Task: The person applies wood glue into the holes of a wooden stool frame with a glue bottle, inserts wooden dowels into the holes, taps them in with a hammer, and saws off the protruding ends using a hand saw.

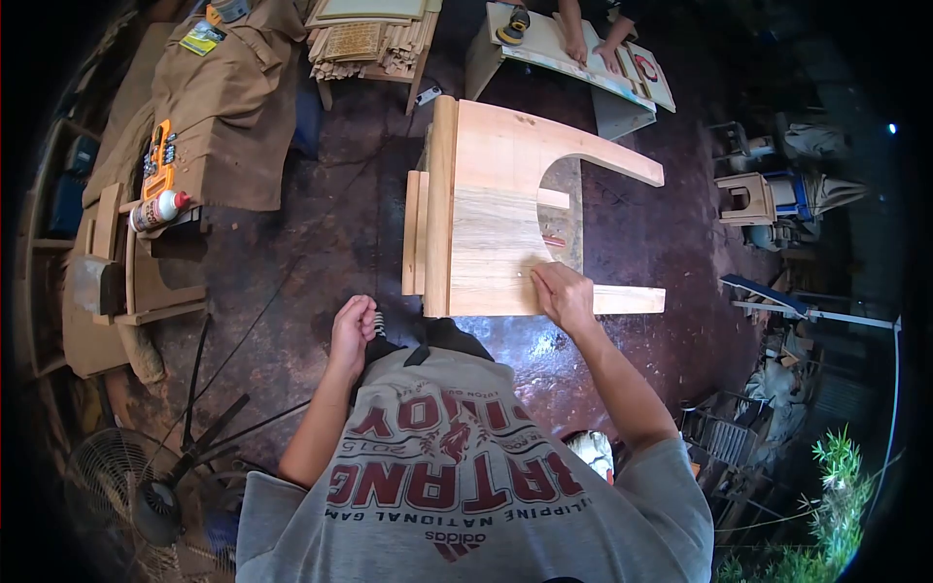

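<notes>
A dark, shiny reddish-brown floor (340, 194) spreads across a workshop, seen from above. At the bottom, the person wears a grey T-shirt (437, 384) with red and dark lettering.

A pale wooden piece (496, 185) stands at the centre, just beyond the person. Its broad panel has a rounded cutout between two legs pointing right, and a thick strip runs along its left edge.

At upper left, a brown cloth (233, 126) drapes over a support. At lower left is a round-caged fan (126, 486). At upper right, a co-worker's hands (576, 49) rest on a pale tabletop (544, 49), and a yellow and black power tool (513, 26) sits near its left end. Between the cloth and that tabletop, a stand holds stacked wood pieces (374, 63).

The right hand (564, 294) is at the panel's near side, beside the cutout, its fingers bent and drawn narrow against the wood. The left hand (352, 333) is raised left of the piece, apart from it, with fingers curled in. Whether either hand holds something small cannot be told.

Smallest is a white bottle (155, 212) with a red cap, lying below the cloth.
</notes>
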`<action>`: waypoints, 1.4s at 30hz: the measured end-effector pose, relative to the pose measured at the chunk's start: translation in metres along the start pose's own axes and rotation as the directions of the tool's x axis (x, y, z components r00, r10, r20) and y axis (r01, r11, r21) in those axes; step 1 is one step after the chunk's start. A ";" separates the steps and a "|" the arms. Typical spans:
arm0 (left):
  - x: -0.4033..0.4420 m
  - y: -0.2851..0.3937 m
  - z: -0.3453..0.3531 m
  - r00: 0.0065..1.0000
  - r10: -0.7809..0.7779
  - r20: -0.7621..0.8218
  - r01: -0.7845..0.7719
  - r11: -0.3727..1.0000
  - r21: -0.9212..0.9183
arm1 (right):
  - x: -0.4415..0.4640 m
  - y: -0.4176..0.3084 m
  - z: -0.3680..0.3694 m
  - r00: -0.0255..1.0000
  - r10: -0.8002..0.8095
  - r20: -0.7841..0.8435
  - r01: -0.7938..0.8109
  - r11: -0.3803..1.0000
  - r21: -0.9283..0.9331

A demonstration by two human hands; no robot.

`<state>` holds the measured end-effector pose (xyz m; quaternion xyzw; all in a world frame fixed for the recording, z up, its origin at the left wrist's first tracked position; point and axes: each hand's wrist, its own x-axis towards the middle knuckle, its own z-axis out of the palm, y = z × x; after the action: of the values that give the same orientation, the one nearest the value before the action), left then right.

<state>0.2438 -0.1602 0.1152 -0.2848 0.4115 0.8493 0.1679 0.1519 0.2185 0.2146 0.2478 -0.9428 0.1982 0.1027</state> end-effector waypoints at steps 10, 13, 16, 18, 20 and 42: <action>0.000 -0.006 0.012 0.999 -0.023 0.044 0.023 1.000 -0.002 | 0.001 0.009 0.000 0.982 -0.164 0.099 0.169 0.984 -0.049; 0.001 -0.008 0.016 0.997 -0.046 0.057 0.044 0.999 0.029 | 0.002 0.012 -0.001 0.972 -0.193 0.135 0.202 0.978 -0.053; -0.003 -0.003 0.030 0.997 -0.027 0.077 0.028 1.000 -0.011 | 0.002 0.009 -0.001 0.979 -0.177 0.105 0.183 0.982 -0.051; -0.009 0.004 0.048 0.995 -0.069 0.077 0.085 0.968 -0.236 | 0.000 0.006 -0.003 0.984 -0.152 0.095 0.157 0.986 -0.049; -0.012 0.009 0.053 0.980 -0.059 0.190 0.114 0.948 -0.296 | -0.002 0.000 -0.007 0.987 -0.134 0.091 0.138 0.989 -0.044; -0.035 0.018 0.164 0.828 -0.245 0.504 0.288 0.958 -0.007 | -0.007 -0.140 0.006 0.881 0.471 -0.031 -0.399 0.777 0.487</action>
<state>0.2049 -0.0425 0.2297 -0.1172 0.2749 0.8782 0.3733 0.2282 0.1071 0.2529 0.0243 -0.8878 0.4554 0.0625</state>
